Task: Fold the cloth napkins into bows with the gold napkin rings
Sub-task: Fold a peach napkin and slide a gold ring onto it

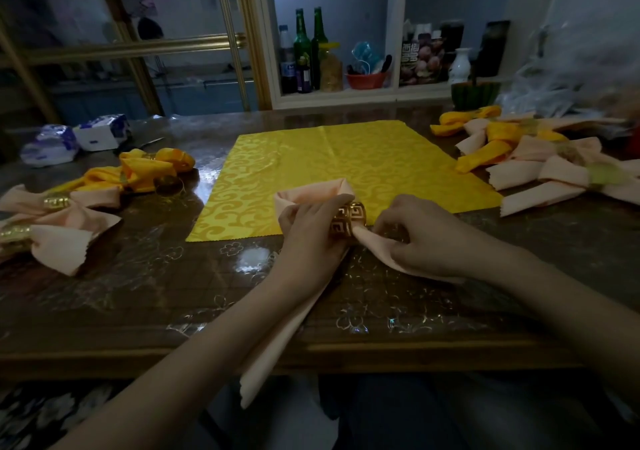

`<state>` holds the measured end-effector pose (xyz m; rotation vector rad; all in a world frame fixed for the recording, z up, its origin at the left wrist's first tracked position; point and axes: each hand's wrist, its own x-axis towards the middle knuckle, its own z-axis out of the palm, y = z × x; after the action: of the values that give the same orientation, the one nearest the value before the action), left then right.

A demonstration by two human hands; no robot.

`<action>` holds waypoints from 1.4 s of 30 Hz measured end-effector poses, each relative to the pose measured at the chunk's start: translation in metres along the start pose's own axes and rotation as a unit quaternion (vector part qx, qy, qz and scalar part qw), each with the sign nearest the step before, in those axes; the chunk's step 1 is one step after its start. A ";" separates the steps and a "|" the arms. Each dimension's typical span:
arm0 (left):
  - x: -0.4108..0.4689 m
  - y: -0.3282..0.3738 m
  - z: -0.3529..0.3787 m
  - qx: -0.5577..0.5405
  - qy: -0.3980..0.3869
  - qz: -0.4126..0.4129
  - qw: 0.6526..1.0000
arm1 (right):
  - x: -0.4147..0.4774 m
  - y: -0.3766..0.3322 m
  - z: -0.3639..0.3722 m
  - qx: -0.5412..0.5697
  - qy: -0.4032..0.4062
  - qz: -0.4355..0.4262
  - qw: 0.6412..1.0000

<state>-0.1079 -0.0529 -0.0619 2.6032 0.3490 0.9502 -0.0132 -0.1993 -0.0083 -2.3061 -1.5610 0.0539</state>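
On the glossy bench (138,276), finished bows (59,221) lie on either side. The left hand (308,228) grips the gold ring (348,222); the right hand (426,238) pinches the peach napkin (311,191) through it. A yellow napkin (311,158) waits flat.

No legible text — shelf box (420,60) print, bottle (287,65) label too blurred.

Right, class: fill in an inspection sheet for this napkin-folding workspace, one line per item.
Surface: glossy patterned table, a yellow napkin spread flat on it.
Job's things: peach napkin threaded through a gold ring; left pile of bows and right pile of bows.
Clutter: tissue packs far left, plastic bags far right.
Hands: left hand grips the gold ring; right hand pinches the peach napkin beside it.
Cables: nothing seen.
Surroundings: shelf with bottles behind, dim light.
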 end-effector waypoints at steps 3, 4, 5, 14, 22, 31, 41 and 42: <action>-0.001 -0.004 0.001 -0.007 0.000 -0.006 1.000 | 0.007 -0.008 0.008 0.110 0.052 -0.013 0.992; 0.000 -0.004 0.001 -0.008 -0.001 -0.006 1.000 | 0.011 -0.010 0.011 0.142 0.056 -0.017 0.988; -0.001 -0.003 0.001 -0.006 -0.009 -0.009 1.000 | 0.014 -0.011 0.018 0.152 0.056 -0.018 0.987; 0.025 0.006 -0.035 -0.149 -0.018 -0.108 0.983 | 0.028 0.002 0.029 0.117 0.101 -0.013 0.988; 0.090 -0.005 -0.008 0.097 -0.207 -0.210 0.951 | 0.029 -0.001 0.038 0.066 0.147 0.009 0.987; 0.108 -0.019 -0.001 0.040 -0.172 -0.141 0.974 | 0.029 0.001 0.034 0.191 0.161 -0.009 0.968; 0.086 -0.060 -0.019 -0.088 0.007 -0.133 0.987 | 0.102 0.011 0.024 0.190 0.111 0.015 0.975; 0.087 -0.065 -0.023 -0.073 0.010 -0.129 0.989 | 0.107 0.012 0.029 0.198 0.119 0.014 0.973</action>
<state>-0.0651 0.0417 -0.0222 2.3470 0.5834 0.8758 0.0327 -0.0984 -0.0211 -1.9430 -1.2659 0.0840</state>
